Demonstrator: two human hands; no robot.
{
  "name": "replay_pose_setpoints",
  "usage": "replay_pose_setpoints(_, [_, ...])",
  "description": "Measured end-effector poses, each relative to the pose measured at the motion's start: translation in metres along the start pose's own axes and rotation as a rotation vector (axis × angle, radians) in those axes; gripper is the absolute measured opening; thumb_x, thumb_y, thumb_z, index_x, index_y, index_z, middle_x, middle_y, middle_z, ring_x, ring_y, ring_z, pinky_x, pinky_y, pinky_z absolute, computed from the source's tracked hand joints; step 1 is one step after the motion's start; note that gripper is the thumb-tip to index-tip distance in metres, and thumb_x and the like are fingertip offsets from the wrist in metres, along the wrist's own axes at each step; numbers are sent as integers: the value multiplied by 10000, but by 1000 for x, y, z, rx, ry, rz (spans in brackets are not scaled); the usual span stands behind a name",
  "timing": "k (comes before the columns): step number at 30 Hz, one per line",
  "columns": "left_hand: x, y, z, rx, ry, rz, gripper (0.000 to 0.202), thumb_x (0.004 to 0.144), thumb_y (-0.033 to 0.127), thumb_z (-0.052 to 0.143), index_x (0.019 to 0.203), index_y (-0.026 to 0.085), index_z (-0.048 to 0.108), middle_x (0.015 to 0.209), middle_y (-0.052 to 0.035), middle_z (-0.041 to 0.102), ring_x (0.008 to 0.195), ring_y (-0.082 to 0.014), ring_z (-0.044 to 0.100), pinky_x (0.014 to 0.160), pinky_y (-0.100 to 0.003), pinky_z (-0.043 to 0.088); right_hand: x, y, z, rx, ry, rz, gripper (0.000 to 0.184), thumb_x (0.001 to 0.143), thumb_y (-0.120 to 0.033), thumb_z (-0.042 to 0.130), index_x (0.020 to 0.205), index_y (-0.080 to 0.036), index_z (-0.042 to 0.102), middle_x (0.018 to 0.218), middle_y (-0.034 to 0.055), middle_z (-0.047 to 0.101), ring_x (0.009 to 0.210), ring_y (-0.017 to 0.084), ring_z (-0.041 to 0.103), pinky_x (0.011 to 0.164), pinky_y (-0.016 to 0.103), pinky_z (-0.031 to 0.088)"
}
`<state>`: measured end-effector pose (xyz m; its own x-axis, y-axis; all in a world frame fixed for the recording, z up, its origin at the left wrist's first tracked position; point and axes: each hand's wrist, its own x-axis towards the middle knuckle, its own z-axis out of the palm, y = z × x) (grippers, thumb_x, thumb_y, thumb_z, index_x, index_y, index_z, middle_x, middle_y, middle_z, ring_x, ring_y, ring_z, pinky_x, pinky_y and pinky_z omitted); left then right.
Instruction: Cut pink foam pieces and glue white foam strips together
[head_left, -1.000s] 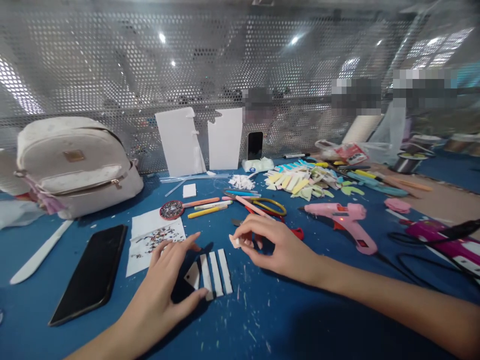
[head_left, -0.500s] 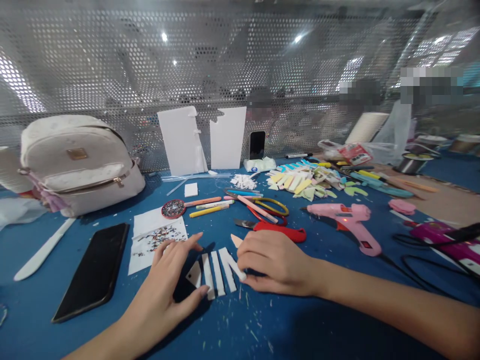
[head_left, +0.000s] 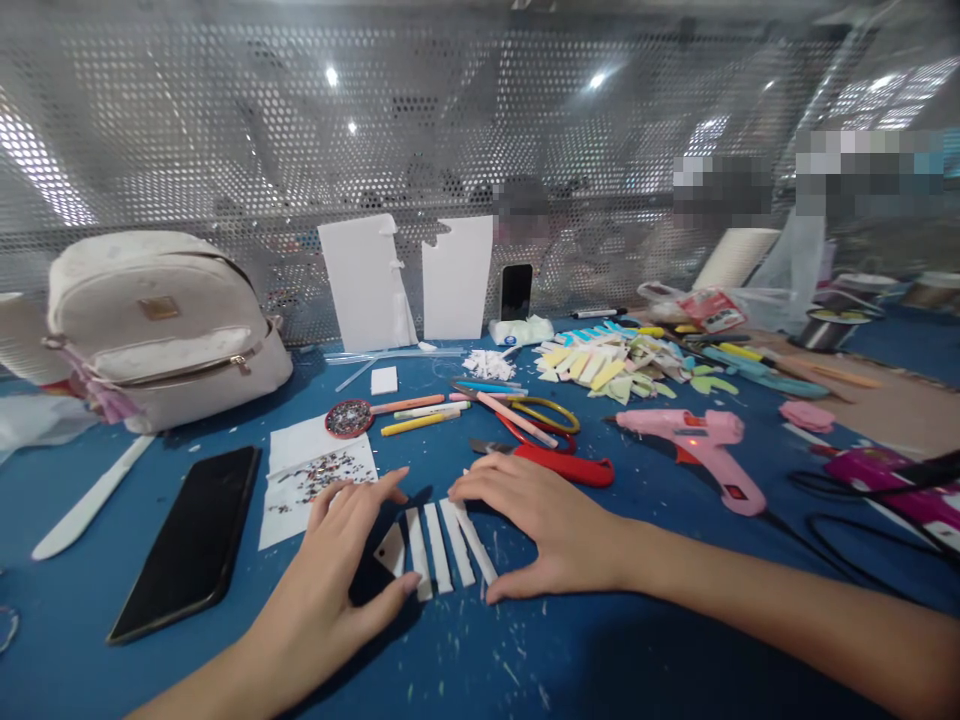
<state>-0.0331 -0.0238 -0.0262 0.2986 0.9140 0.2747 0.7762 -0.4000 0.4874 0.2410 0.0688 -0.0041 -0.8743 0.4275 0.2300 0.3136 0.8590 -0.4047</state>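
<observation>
Several narrow white strips [head_left: 447, 543] lie side by side on the blue table top [head_left: 525, 660], between my two hands. My left hand [head_left: 337, 560] rests flat with fingers spread, its thumb tip touching the near end of the leftmost strip and its palm over a small dark piece [head_left: 379, 570]. My right hand [head_left: 540, 525] lies open and flat, fingers stretched along the right edge of the strips, thumb at their near end. Neither hand holds anything.
A black phone [head_left: 187, 540] lies at the left, a white sheet with glitter [head_left: 315, 475] beside it. Red-handled scissors [head_left: 559, 462], a pink glue gun [head_left: 694, 435], pens, coloured foam scraps [head_left: 607, 365] and a white backpack [head_left: 161, 325] surround the spot. A perforated metal screen stands behind.
My right hand brought a white strip down from near the scissors, laid it beside the others and opened flat against them. The left hand stayed put.
</observation>
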Motion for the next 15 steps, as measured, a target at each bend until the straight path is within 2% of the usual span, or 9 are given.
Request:
replay_pose_setpoints(7, [-1,0,0,-8,-22,1,677,964,263,522,1547,384,200,1347,-64,567,1249,-327,488,1107,-606,329,2,-1,-3,8,22,20,653,823,-563,765,1298,-151,587,1243,139,652,1170,299,560,983,426,439])
replay_pose_setpoints(15, [0,1,0,-24,-19,0,690,961,234,526,1543,386,189,1344,-60,550,1256,-332,435,1110,-614,296,2,1,-2,-23,44,-24,629,865,-649,684,1236,-143,639,1219,132,686,1150,299,570,1004,434,413])
